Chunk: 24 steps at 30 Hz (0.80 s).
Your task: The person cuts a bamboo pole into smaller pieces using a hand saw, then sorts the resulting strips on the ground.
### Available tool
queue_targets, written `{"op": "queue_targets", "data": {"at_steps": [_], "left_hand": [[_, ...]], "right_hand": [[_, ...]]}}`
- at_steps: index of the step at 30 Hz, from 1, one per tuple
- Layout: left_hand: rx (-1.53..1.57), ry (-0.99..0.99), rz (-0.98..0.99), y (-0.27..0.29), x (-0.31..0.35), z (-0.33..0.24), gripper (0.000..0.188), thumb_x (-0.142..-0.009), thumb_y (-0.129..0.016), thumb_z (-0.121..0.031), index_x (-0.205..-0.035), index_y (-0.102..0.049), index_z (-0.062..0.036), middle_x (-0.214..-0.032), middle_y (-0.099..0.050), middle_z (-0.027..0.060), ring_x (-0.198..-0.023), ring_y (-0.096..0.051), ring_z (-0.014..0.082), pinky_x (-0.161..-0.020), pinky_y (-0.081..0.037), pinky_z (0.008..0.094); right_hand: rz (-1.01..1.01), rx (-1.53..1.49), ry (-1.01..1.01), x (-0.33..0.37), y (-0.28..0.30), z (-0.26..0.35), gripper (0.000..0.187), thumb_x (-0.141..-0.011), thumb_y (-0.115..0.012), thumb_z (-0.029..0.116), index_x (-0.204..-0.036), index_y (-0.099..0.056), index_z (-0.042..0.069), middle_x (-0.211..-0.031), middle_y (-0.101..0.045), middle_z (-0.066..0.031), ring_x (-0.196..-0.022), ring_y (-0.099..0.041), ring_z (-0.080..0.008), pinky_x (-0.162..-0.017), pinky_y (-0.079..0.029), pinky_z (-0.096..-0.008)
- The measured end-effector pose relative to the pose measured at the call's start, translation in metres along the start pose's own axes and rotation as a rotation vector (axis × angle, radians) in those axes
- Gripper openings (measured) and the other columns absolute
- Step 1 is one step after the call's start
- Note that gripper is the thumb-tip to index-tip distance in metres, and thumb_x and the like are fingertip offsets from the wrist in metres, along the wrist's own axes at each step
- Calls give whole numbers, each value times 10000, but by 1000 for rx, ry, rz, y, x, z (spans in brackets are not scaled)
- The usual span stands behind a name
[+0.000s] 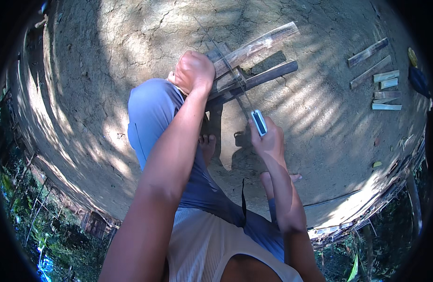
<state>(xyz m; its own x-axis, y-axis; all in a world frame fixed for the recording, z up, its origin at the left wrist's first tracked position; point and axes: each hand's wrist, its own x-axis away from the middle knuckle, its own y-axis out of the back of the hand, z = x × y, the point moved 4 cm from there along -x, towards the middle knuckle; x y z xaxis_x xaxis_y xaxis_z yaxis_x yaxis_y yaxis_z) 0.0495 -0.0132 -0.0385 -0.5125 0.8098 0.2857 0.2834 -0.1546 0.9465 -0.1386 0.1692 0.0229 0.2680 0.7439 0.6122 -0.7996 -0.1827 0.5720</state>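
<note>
Left hand (194, 71), at twelve o'clock, fingers curled tight around a bamboo piece (256, 45); right hand (268, 138), fist closed, grips a saw handle (259, 122) at centre.

Cut bamboo pieces (380, 82) on cracked dirt ground (108, 70) — greenery (42, 225) below.

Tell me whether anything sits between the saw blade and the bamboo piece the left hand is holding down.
Nothing visible does. The right hand grips the saw, whose thin blade runs straight up to the bamboo piece beside the left hand, which presses it onto the crossed sticks.
</note>
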Motion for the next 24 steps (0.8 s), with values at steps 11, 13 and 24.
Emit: {"op": "queue_targets", "data": {"at_steps": [11,13,24], "left_hand": [[9,-30,-33,-1,1,0,277,-914,-536,-233,-815,-762,-107,-886,-754,142,-895,-717,330,-913,-380,436],[8,-48,-39,0,0,-2,287,-916,-531,-244,-815,-764,-109,-887,-754,143,-889,-718,330,-913,-382,438],[178,-46,-136,-12,-1,6,243,-910,-547,-256,-868,-763,-152,-932,-754,115,-940,-706,307,-954,-390,450]], "right_hand": [[23,-26,-79,27,5,-26,306,-927,-714,299,-861,-646,8,-701,-652,-244,-696,-677,-456,-620,-511,-508],[-23,-15,70,-9,-3,3,305,-929,-714,291,-858,-641,3,-693,-648,-241,-685,-680,-447,-621,-511,-500],[-257,-258,102,96,104,48,212,-925,-755,175,-856,-638,12,-631,-626,-102,-580,-614,-146,-549,-461,-322]]}}
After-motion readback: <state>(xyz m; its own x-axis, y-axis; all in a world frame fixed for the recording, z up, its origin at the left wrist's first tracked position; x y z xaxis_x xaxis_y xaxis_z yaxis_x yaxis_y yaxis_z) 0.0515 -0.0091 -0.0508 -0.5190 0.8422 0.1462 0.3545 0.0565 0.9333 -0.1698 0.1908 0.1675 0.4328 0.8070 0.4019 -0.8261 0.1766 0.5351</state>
